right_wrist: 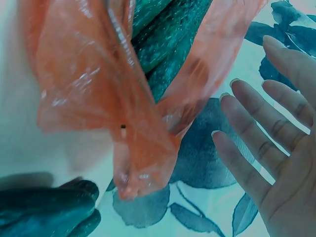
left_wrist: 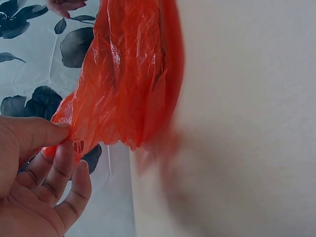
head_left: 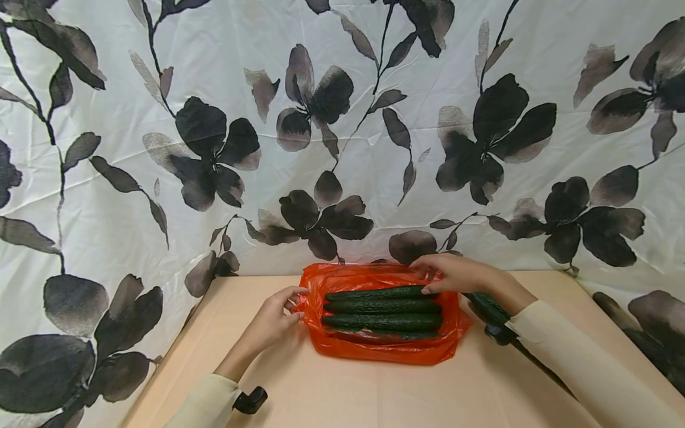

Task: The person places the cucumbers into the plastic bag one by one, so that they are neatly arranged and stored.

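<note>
An orange-red plastic bag lies on the table with its opening facing up. Several dark green cucumbers lie side by side in it. At the bag's left end, my left hand pinches the thin plastic edge between thumb and forefinger, the other fingers loosely bent, as the left wrist view shows. My right hand is at the bag's far right corner, over the end of the cucumbers in the head view. In the right wrist view its fingers are spread and hold nothing, beside the bag's side.
More cucumbers lie outside the bag on the right, partly hidden under my right forearm. A pale table extends toward me. Behind it hangs a white cloth with dark flowers. Black wrist devices are worn at both sleeves.
</note>
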`<state>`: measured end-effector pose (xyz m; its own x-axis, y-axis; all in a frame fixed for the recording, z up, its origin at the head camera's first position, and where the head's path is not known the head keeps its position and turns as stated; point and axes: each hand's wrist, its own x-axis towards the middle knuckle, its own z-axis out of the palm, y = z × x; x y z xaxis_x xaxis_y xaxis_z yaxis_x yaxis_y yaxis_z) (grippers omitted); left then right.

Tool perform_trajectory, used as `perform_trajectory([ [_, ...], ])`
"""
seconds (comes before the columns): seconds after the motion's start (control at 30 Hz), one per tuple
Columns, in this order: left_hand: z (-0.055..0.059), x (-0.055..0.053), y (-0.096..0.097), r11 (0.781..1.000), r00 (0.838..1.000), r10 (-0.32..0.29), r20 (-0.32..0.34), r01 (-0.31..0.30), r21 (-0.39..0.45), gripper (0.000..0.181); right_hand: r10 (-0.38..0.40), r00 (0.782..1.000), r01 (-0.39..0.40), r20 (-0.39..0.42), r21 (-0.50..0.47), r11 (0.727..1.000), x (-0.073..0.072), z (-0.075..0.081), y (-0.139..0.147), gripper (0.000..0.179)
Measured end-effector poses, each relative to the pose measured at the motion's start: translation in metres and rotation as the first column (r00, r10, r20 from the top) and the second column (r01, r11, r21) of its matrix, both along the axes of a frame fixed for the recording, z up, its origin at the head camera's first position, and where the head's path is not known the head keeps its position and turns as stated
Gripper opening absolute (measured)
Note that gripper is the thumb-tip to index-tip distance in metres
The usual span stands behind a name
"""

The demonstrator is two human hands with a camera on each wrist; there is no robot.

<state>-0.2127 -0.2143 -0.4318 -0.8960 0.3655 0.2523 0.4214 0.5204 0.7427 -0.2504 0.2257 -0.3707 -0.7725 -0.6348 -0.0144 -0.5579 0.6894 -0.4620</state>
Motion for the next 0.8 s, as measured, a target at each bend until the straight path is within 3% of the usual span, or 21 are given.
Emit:
perform_trajectory([
  [0.8, 0.000, 0.001, 0.000, 1.000, 1.000, 0.005, -0.001, -0.005, -0.004, 0.048, -0.038, 0.999, 0.037, -0.026, -0.060, 0.998, 0.026, -0.007, 0.061, 0.054],
])
